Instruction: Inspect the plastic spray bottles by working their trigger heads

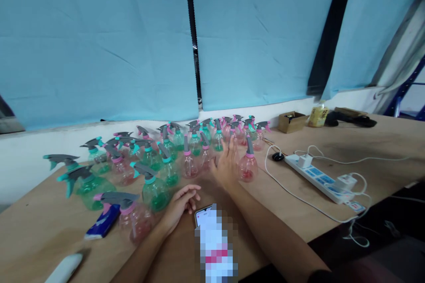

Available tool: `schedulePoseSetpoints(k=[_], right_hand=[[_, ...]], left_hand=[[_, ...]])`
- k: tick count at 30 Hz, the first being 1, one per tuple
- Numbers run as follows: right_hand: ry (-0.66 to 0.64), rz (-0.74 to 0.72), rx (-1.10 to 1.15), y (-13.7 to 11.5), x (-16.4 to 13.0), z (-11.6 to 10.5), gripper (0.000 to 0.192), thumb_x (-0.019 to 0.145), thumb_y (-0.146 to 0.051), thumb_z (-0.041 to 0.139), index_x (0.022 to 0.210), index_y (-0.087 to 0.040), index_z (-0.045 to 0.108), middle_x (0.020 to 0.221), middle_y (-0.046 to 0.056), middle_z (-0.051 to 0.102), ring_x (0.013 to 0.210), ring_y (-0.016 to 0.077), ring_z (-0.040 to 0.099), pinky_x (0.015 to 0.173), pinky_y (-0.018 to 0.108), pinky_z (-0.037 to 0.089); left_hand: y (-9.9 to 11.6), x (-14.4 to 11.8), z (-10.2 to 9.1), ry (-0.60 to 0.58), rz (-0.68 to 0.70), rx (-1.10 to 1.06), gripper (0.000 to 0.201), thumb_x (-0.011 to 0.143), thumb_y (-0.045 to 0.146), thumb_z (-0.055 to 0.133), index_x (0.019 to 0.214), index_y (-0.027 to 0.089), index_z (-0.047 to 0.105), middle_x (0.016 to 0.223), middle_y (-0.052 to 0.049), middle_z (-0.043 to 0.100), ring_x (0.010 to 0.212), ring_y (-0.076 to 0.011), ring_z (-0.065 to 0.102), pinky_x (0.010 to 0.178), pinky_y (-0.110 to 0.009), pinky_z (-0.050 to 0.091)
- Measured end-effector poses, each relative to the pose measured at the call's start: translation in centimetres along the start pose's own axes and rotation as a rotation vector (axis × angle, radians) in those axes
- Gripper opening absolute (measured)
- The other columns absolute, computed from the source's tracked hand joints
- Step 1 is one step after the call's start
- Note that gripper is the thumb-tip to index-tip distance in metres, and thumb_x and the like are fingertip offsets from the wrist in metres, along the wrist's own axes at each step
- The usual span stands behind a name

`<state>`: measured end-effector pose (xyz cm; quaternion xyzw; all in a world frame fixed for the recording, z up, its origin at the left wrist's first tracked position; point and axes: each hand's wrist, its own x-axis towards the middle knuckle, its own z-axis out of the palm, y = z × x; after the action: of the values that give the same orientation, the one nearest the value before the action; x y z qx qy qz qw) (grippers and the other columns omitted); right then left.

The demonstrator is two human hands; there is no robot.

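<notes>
Your right hand [226, 163], fingers spread and holding nothing, sits just left of the upright pink clear-plastic spray bottle with grey trigger [248, 166], nearer it than your loosely curled, empty left hand [181, 205] on the wooden table [381, 141].

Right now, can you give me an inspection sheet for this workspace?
Surface: wooden table, bare at the right.
Job's things: many small spray bottles, green and pink, clustered on the table; one pink bottle stands beside the right hand.
Clutter: phone lying flat, blue packet, white object, cardboard box, yellow bottle.
Hands: left hand rests on the table, fingers curled, empty; right hand open among the bottles, holding nothing.
Cables: power strip with chargers plugged in, white leads trailing over the edge.
Surroundings: blue sheeting behind the table.
</notes>
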<state>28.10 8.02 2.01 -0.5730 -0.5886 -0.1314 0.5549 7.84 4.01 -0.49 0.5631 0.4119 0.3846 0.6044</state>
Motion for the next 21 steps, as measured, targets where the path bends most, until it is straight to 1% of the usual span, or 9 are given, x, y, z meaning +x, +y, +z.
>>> schedulePoseSetpoints(k=[3, 6, 8, 10, 12, 14, 18, 21], right_hand=[[0.031, 0.043, -0.046, 1.0, 0.7, -0.3, 0.076, 0.085, -0.022, 0.050, 0.152, -0.010, 0.015, 0.161, 0.020, 0.002, 0.150, 0.0339, 0.001, 0.116, 0.060, 0.017], [0.067, 0.084, -0.010, 2.7, 1.0, 0.4, 0.076, 0.089, -0.021, 0.043, 0.153, -0.011, 0.004, 0.160, 0.020, 0.009, 0.150, 0.0304, 0.007, 0.116, 0.056, 0.020], [0.052, 0.109, 0.024, 3.5, 1.0, 1.0, 0.078, 0.089, -0.020, 0.043, 0.154, -0.011, 0.000, 0.159, 0.021, 0.016, 0.149, 0.0289, 0.013, 0.117, 0.051, 0.023], [0.013, 0.134, 0.039, 4.1, 0.8, 1.5, 0.082, 0.087, -0.019, 0.046, 0.154, -0.010, -0.001, 0.156, 0.022, 0.024, 0.147, 0.0298, 0.020, 0.116, 0.049, 0.025], [-0.018, 0.153, 0.045, 4.3, 0.5, 1.8, 0.086, 0.084, -0.018, 0.049, 0.154, -0.011, 0.001, 0.154, 0.022, 0.030, 0.145, 0.0308, 0.026, 0.114, 0.049, 0.028], [-0.018, 0.149, 0.058, 4.3, 0.3, 1.9, 0.085, 0.082, -0.018, 0.050, 0.154, -0.012, 0.005, 0.152, 0.021, 0.034, 0.142, 0.0303, 0.031, 0.112, 0.048, 0.031], [0.028, 0.152, 0.098, 3.9, 0.2, 1.9, 0.078, 0.084, -0.021, 0.050, 0.152, -0.012, 0.013, 0.148, 0.021, 0.038, 0.138, 0.0287, 0.037, 0.110, 0.046, 0.033], [0.021, 0.182, 0.154, 3.7, 0.4, 1.7, 0.071, 0.086, -0.026, 0.050, 0.149, -0.012, 0.021, 0.137, 0.021, 0.050, 0.128, 0.0289, 0.047, 0.104, 0.045, 0.038]], left_hand=[[-0.1, 0.1, 0.0, -0.001, 0.001, 0.008, 0.032, 0.080, 0.041, 0.066, 0.102, 0.018, 0.067, 0.078, -0.001, 0.064, 0.054, -0.0091, 0.053, 0.045, -0.019, 0.036], [-0.5, 0.3, -0.2, -0.010, -0.001, 0.012, 0.032, 0.081, 0.041, 0.065, 0.103, 0.018, 0.067, 0.079, -0.001, 0.064, 0.054, -0.0091, 0.054, 0.044, -0.019, 0.036], [-0.7, 0.4, -0.3, -0.016, 0.001, 0.018, 0.032, 0.082, 0.041, 0.064, 0.104, 0.018, 0.066, 0.080, -0.001, 0.064, 0.054, -0.0093, 0.054, 0.044, -0.019, 0.036], [-0.7, 0.5, -0.3, -0.017, 0.005, 0.021, 0.031, 0.082, 0.040, 0.064, 0.103, 0.018, 0.066, 0.080, -0.001, 0.064, 0.055, -0.0096, 0.055, 0.044, -0.019, 0.036], [-0.6, 0.4, -0.2, -0.020, 0.009, 0.020, 0.031, 0.082, 0.040, 0.064, 0.103, 0.018, 0.067, 0.080, -0.002, 0.064, 0.057, -0.0101, 0.056, 0.045, -0.019, 0.037], [-0.5, 0.4, -0.2, -0.024, 0.010, 0.020, 0.031, 0.081, 0.040, 0.064, 0.103, 0.018, 0.067, 0.080, -0.002, 0.065, 0.057, -0.0102, 0.056, 0.045, -0.019, 0.037], [-0.4, 0.3, -0.1, -0.016, 0.003, 0.015, 0.031, 0.081, 0.041, 0.065, 0.102, 0.018, 0.067, 0.079, -0.002, 0.065, 0.054, -0.0097, 0.055, 0.044, -0.019, 0.036], [-0.5, 0.3, -0.1, -0.020, 0.003, 0.012, 0.032, 0.080, 0.042, 0.065, 0.101, 0.018, 0.067, 0.079, -0.002, 0.065, 0.054, -0.0096, 0.055, 0.044, -0.018, 0.036]])
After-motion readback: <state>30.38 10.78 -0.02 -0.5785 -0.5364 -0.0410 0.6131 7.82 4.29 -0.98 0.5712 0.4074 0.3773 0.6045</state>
